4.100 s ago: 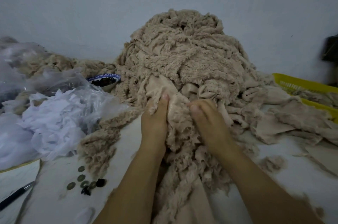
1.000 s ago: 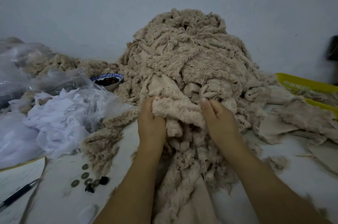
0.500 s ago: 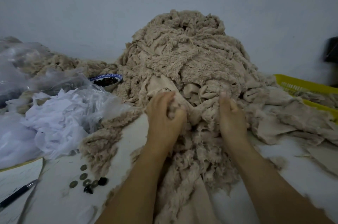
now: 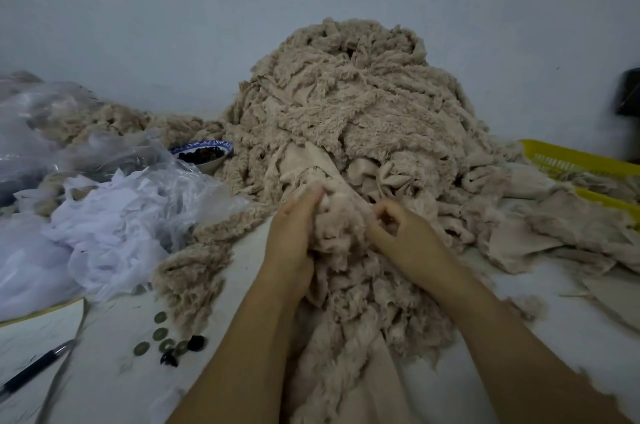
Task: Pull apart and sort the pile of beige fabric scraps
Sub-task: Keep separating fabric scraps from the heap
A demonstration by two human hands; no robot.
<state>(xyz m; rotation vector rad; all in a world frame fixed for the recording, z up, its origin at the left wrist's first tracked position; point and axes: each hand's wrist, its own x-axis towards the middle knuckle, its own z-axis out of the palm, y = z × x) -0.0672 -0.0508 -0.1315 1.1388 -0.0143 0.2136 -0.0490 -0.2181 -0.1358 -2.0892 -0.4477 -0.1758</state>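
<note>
A tall pile of fluffy beige fabric scraps (image 4: 349,105) rises against the wall and spills forward over the white table. My left hand (image 4: 292,236) grips a fluffy clump (image 4: 341,219) at the pile's front foot, fingers curled into it from the left. My right hand (image 4: 405,236) sits just right of the same clump, thumb and fingers curled and pinching a bit of scrap. A strip of scraps (image 4: 349,337) trails between my forearms toward me.
Clear plastic bags with white fabric (image 4: 104,216) lie at the left, a blue-rimmed bowl (image 4: 204,153) of dark pieces behind them. Coins and dark buttons (image 4: 166,344) and a pen (image 4: 34,368) lie at the front left. A yellow basket (image 4: 581,160) stands at the right with flat beige pieces (image 4: 554,233).
Both hands have drawn closer together at the front of the pile. My right hand, flat on the scraps half a second ago, now curls and pinches; my left still holds the clump.
</note>
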